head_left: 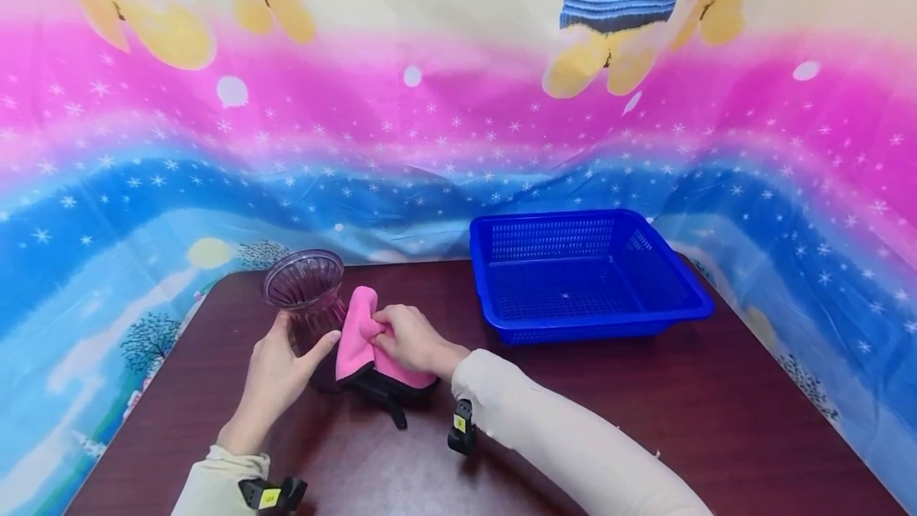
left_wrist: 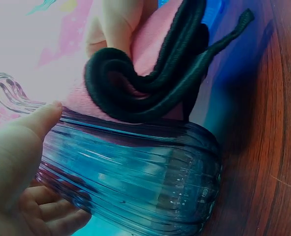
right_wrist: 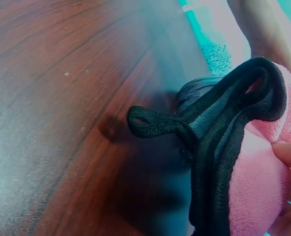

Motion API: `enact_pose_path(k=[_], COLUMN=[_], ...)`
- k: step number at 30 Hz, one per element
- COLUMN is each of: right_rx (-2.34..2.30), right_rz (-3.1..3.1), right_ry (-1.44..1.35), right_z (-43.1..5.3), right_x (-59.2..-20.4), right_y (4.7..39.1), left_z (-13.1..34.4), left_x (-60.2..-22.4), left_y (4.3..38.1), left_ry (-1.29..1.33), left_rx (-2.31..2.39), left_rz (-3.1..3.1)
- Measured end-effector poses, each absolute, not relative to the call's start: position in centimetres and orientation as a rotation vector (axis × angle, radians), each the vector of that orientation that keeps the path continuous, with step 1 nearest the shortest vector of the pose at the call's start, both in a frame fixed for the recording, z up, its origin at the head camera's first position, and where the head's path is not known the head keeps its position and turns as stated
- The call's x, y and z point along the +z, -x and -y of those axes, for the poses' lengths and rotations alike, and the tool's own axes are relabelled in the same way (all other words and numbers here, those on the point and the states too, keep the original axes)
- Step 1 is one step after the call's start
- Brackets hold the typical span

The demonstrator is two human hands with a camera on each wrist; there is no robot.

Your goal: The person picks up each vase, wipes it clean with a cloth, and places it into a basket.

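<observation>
A ribbed, see-through glass vase (head_left: pixel 304 281) with a flared rim stands at the table's left side, tinted purplish. My left hand (head_left: pixel 275 369) grips its body, thumb on the near side and fingers round the other, as the left wrist view shows on the vase (left_wrist: pixel 135 167). In my right hand (head_left: pixel 415 338) a pink cloth (head_left: pixel 358 337) with black edging is pinched and bunched. The cloth lies against the vase's right side. A black hanging loop (right_wrist: pixel 152 123) sticks out from its edge in the right wrist view.
A blue plastic basket (head_left: pixel 591 325) with perforated walls stands at the back right of the dark wooden table (head_left: pixel 401 468). Behind the table hangs a printed curtain (head_left: pixel 444 118). Each forearm wears a small black camera mount.
</observation>
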State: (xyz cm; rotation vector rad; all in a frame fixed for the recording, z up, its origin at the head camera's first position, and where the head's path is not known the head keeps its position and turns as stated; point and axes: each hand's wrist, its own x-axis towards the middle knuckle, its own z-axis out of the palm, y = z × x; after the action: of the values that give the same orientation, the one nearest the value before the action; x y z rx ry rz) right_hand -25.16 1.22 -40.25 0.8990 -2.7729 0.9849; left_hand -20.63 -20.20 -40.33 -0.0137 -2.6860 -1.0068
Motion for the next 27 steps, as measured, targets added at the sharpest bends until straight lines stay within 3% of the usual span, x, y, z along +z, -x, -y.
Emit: enact_pose_path(k=[27], right_rx=[1.024], right_rz=[2.685], right_ry=[-0.866], right_z=[-0.5], right_x=[-38.1], right_y=[25.1], left_z=[20.1], left_x=[-40.1], left_y=[20.7], left_ry=[0.018], left_rx=[-0.976], left_rz=[2.715])
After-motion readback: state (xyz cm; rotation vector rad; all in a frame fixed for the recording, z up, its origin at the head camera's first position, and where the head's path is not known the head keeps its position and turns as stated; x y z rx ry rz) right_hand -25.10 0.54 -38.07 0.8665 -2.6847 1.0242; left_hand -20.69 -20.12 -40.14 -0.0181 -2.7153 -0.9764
